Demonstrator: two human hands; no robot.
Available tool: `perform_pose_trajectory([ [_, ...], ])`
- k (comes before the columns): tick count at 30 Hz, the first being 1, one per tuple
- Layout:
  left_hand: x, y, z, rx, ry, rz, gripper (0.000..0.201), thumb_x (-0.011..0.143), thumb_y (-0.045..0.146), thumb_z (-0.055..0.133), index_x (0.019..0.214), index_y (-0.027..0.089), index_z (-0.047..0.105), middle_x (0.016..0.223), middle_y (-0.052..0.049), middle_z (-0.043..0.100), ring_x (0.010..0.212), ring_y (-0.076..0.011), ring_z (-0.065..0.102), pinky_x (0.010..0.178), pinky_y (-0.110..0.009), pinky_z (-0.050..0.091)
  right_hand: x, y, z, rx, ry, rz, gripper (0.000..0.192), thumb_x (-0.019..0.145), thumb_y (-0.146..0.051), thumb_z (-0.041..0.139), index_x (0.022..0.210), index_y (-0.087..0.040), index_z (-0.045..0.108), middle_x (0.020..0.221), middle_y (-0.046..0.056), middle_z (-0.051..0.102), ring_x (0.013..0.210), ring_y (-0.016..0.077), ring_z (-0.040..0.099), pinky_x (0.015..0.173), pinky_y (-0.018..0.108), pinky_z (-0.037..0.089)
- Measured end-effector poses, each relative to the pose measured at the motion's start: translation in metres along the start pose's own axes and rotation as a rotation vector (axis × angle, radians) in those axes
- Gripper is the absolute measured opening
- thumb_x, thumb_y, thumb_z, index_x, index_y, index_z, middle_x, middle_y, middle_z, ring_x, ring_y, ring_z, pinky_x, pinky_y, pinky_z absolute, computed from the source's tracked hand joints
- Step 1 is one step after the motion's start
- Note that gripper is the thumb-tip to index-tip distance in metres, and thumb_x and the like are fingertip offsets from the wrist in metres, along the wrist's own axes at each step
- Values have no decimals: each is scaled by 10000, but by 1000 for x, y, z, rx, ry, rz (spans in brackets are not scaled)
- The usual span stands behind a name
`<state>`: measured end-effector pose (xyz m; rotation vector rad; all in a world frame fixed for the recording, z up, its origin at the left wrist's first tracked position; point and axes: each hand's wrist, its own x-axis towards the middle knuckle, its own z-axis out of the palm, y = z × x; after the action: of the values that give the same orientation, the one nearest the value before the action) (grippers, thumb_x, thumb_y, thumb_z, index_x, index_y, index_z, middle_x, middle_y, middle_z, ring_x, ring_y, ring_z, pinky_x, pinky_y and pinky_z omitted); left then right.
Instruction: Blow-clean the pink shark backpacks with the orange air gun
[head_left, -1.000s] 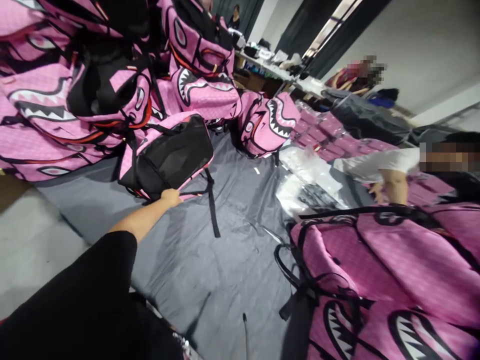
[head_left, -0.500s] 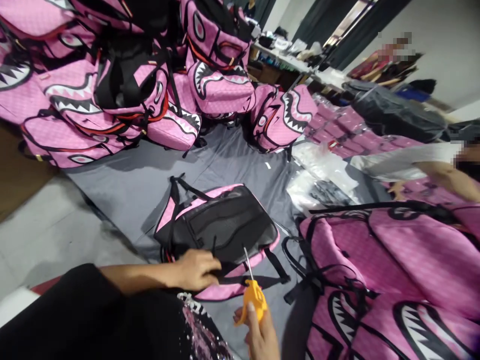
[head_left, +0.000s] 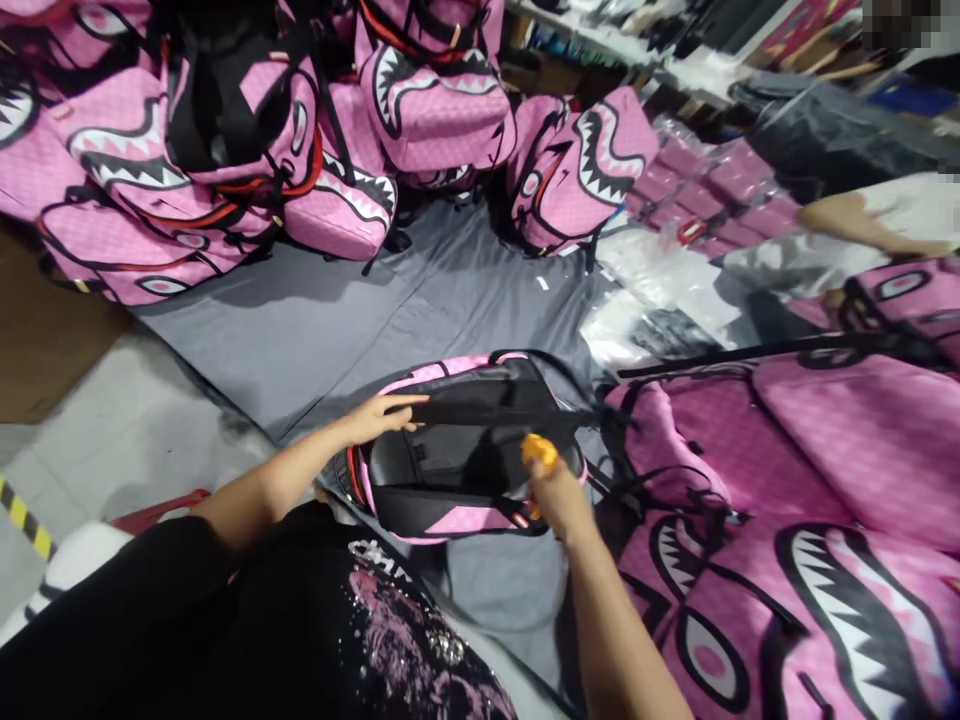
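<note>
A pink backpack [head_left: 457, 470] with a black mesh back panel lies on the grey sheet [head_left: 315, 320] right in front of me. My left hand [head_left: 379, 415] rests on its upper edge and pinches a black strap [head_left: 495, 413] stretched across it. My right hand [head_left: 551, 495] is closed around an orange-handled cutting tool [head_left: 538, 452] held over the right side of the backpack; its blade is hidden.
Pink shark-mouth backpacks are piled at the back [head_left: 225, 150] and at the right [head_left: 787, 520]. Clear plastic bags [head_left: 660, 290] and wrapped pink packs [head_left: 712, 190] lie beyond. Another person's arm [head_left: 862, 225] reaches in at the right. Bare floor [head_left: 97, 430] lies to the left.
I pulled the backpack from the pile down in front of me. My right hand came in with the orange tool and moved onto the backpack. My left hand shifted to the strap.
</note>
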<state>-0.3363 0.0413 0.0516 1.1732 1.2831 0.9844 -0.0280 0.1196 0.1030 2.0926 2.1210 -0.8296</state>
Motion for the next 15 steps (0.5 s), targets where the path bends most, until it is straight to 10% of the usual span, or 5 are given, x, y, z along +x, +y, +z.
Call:
perform_pose_trajectory([
  [6,31,-41,1,-213,84,-656,636,998,577,196,1077,109,619,779,-136,734,583,-162,673,555,-253,523,-27,-21,19,136,-332,-126,497,949,-521,430,1269,-147,500,508,-49,534,393,144,524,411,228,404],
  [11,39,-38,6,-24,122,-643,551,1014,488,260,1308,112,535,760,-105,710,595,-176,653,594,-289,521,-26,-36,-14,143,-284,-135,436,961,-487,419,1198,-136,521,536,-38,539,424,148,541,446,234,414],
  [15,21,-31,31,336,225,-406,525,975,452,447,1479,308,411,1182,-112,648,1060,-250,634,920,-374,485,-27,-40,-24,22,-241,-75,364,947,-436,491,1158,-150,570,527,-36,551,413,134,530,452,219,379],
])
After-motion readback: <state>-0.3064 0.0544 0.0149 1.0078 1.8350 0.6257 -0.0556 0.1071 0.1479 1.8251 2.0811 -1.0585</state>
